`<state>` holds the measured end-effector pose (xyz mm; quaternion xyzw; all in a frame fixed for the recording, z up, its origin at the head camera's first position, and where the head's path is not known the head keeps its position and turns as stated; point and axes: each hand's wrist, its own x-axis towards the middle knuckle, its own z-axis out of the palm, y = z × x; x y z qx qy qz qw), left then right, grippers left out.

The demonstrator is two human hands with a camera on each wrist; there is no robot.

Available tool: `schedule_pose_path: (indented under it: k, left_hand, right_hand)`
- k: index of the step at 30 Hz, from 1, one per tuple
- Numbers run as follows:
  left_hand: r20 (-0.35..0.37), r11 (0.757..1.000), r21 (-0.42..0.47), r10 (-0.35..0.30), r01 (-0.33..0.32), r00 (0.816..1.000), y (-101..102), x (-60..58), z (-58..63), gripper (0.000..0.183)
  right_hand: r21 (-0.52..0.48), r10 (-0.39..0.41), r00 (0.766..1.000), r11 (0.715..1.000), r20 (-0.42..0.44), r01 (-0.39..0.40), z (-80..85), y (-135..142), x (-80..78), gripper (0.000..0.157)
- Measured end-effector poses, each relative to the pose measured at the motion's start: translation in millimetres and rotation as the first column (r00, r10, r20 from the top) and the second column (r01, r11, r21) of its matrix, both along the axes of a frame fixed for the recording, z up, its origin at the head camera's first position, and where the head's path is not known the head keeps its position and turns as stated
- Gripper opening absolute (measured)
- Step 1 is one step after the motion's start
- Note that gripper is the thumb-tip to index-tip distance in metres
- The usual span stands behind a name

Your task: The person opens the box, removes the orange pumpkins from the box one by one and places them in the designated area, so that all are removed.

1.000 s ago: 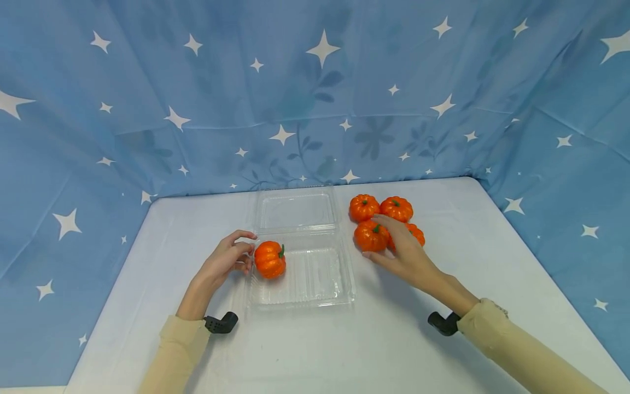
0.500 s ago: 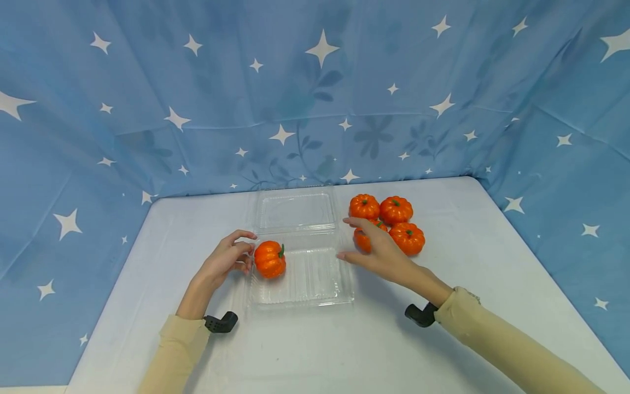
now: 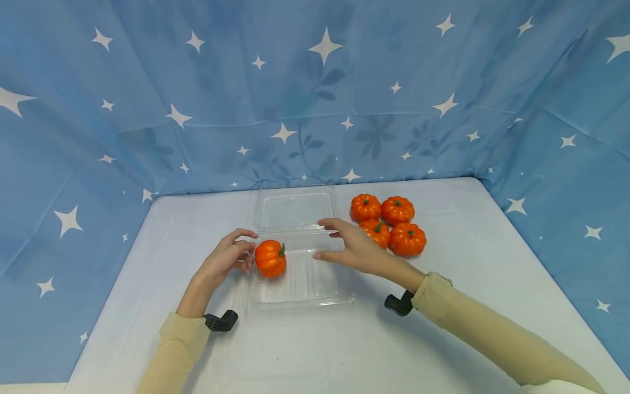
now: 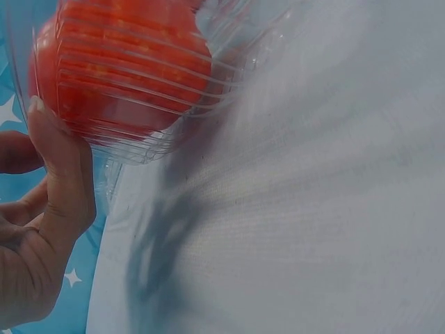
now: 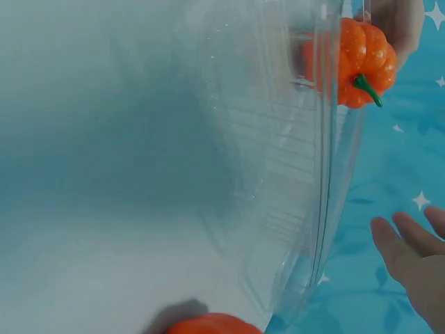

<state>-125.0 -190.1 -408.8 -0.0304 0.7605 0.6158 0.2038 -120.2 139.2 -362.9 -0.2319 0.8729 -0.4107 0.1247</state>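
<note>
A small orange pumpkin [image 3: 270, 259] with a green stem lies on its side at the left of a clear plastic clamshell box [image 3: 315, 282]. My left hand [image 3: 223, 260] is at the box's left side, fingers loosely bent. In the left wrist view its thumb [image 4: 52, 136] touches the outside of the clear wall, beside the pumpkin. Nothing is in my right hand [image 3: 361, 250], which hovers over the box's right part with thumb and fingers spread apart. The right wrist view shows its fingertips [image 5: 389, 240] beyond the box's rim.
The box's lid [image 3: 297, 210] lies folded back toward the blue star-patterned curtain [image 3: 280, 98]. Right of the box, several more pumpkins [image 3: 407, 239] sit in a cluster on the white table [image 3: 295, 350]. My right forearm overlaps one of them in the head view.
My right hand has moved left from the pumpkin cluster to over the box, empty. The left hand and the pumpkin in the box stay where they were.
</note>
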Motion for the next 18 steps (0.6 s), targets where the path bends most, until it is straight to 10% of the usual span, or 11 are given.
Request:
schedule_pose_path:
  k: [18]
  left_hand:
    - [-0.007,1.0,-0.004,-0.025,0.025,1.0,-2,-1.7,-0.6,0.043]
  right_hand:
    - [0.129,0.13,0.963,0.978,0.236,-0.163,4.4,-44,-32.9,0.074]
